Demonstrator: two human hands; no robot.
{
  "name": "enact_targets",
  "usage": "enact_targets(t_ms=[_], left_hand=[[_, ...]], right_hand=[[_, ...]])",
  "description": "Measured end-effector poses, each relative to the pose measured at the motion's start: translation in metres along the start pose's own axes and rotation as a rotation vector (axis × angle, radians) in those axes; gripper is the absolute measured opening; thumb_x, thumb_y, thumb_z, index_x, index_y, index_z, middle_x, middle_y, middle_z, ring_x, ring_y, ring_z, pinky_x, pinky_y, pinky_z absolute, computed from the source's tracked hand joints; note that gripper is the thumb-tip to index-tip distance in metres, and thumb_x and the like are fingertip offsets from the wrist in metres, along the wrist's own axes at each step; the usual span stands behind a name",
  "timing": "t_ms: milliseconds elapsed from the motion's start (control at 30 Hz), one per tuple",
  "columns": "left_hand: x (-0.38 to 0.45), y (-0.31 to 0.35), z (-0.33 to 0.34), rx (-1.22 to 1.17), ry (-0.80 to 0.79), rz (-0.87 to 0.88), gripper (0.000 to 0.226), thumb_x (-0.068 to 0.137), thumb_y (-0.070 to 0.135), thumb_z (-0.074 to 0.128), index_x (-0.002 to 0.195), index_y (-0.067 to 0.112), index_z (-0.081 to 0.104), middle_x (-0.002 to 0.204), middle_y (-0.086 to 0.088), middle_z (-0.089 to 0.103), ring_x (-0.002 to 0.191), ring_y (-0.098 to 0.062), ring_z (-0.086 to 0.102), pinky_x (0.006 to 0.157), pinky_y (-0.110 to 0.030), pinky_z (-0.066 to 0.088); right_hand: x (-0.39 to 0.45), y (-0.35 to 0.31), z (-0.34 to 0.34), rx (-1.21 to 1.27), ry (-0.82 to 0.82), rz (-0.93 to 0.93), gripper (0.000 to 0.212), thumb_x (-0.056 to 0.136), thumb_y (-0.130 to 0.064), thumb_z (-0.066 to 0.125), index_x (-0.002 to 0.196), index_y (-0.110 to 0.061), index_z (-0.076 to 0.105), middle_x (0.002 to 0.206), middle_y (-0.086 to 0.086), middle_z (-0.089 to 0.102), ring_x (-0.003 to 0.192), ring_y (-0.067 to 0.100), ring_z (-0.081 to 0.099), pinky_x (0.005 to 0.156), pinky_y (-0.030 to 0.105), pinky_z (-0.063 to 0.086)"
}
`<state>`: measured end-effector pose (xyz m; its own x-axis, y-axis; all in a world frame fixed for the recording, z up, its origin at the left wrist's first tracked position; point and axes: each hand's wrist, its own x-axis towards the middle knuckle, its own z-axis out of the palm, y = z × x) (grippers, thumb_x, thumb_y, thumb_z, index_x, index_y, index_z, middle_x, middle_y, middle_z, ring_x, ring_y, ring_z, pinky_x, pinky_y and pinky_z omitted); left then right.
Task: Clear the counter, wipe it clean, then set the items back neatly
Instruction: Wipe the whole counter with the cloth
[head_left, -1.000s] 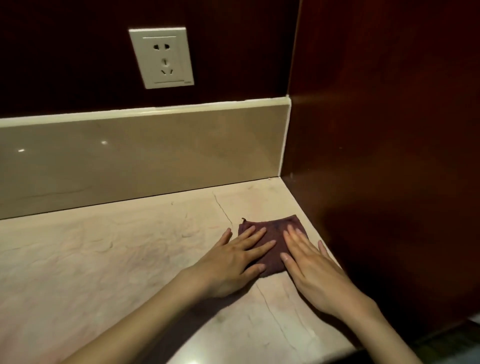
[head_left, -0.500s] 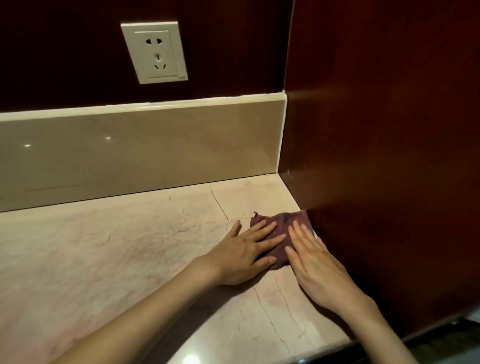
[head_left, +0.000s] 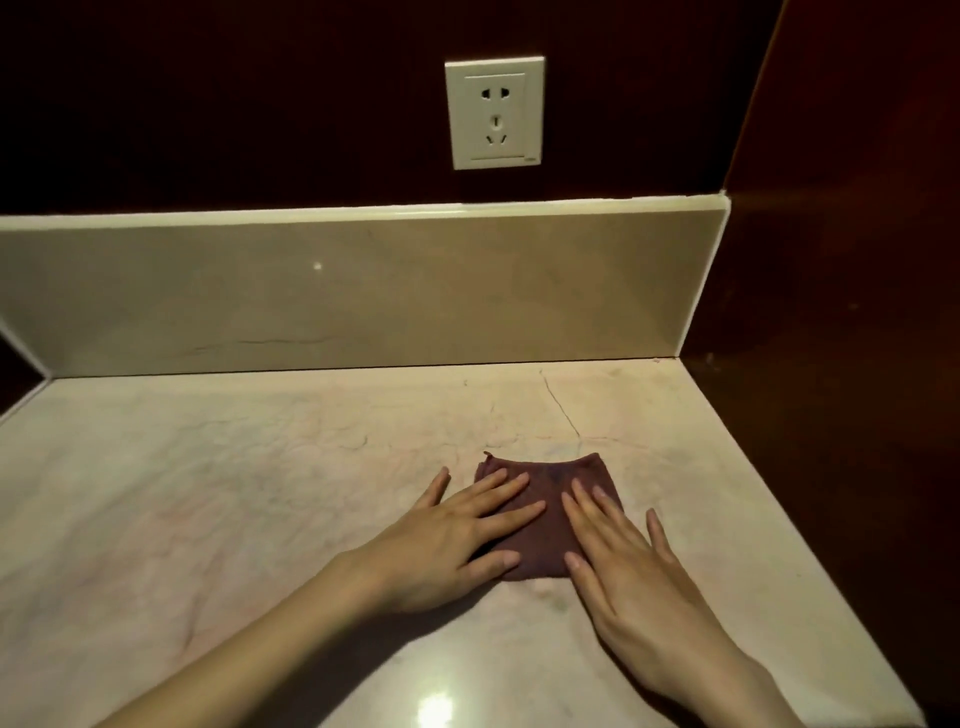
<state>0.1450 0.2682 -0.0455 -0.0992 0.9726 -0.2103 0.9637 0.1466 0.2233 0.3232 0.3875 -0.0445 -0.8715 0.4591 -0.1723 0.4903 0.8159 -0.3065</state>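
On the worktop, right of centre: a small, folded dark maroon cloth (head_left: 550, 509) lies flat on the pale veined marble worktop (head_left: 234, 493), well apart from the dark panel on the right.
Left hand: the left hand (head_left: 447, 545) lies flat, fingers straight and spread, its fingertips pressing the cloth's left part while the thumb rests on the bare stone.
Right hand: the right hand (head_left: 623, 566) also lies flat with straight fingers, covering the cloth's right part.
Hands together: side by side, close but not touching, neither one curled round the cloth.
Backsplash: a beige strip (head_left: 363, 291) runs along the worktop's far edge.
Wall: a white socket (head_left: 494, 113) sits on the dark wall above.
Right side: a dark wooden panel (head_left: 841, 312) borders the worktop.
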Motion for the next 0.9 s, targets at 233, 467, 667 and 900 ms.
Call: enact_targets(t_ms=[233,467,667,900], left_hand=[[-0.077,-0.045,0.001,-0.048,-0.006,-0.146,0.059,0.082,0.067,0.008,0.140,0.059,-0.001,0.154,0.026,-0.016,0.137,0.010,-0.024,0.113,-0.033,-0.019],[-0.133,-0.073,0.006,-0.083,-0.002,-0.194,0.052,0.092,0.062,0.019,0.141,0.059,0.003,0.153,0.028,-0.017,0.137,0.012,-0.024,0.115,-0.033,-0.017],[-0.146,-0.070,0.008,-0.088,-0.006,-0.202,0.050,0.096,0.054,0.023,0.142,0.057,0.002,0.154,0.027,-0.017,0.136,0.012,-0.026,0.116,-0.032,-0.018],[-0.138,-0.061,0.010,-0.066,-0.009,-0.196,0.052,0.093,0.058,0.017,0.143,0.056,0.002,0.154,0.025,-0.017,0.137,0.011,-0.026,0.117,-0.034,-0.017]], right_hand=[[0.017,-0.067,0.029,0.000,0.007,-0.188,0.083,0.068,-0.055,-0.020,0.148,-0.032,-0.018,0.142,-0.024,-0.031,0.129,-0.007,-0.034,0.110,0.029,-0.020],[0.022,-0.112,0.042,-0.027,-0.009,-0.317,0.081,0.075,-0.061,-0.023,0.149,-0.031,-0.015,0.143,-0.022,-0.030,0.130,-0.005,-0.034,0.110,0.031,-0.022],[0.018,-0.121,0.049,-0.048,0.015,-0.333,0.081,0.073,-0.052,-0.019,0.150,-0.030,-0.015,0.144,-0.021,-0.030,0.126,-0.005,-0.038,0.107,0.032,-0.027],[0.013,-0.112,0.048,-0.062,0.028,-0.313,0.085,0.072,-0.052,-0.020,0.152,-0.027,-0.011,0.152,-0.017,-0.024,0.130,-0.005,-0.030,0.113,0.037,-0.021]])
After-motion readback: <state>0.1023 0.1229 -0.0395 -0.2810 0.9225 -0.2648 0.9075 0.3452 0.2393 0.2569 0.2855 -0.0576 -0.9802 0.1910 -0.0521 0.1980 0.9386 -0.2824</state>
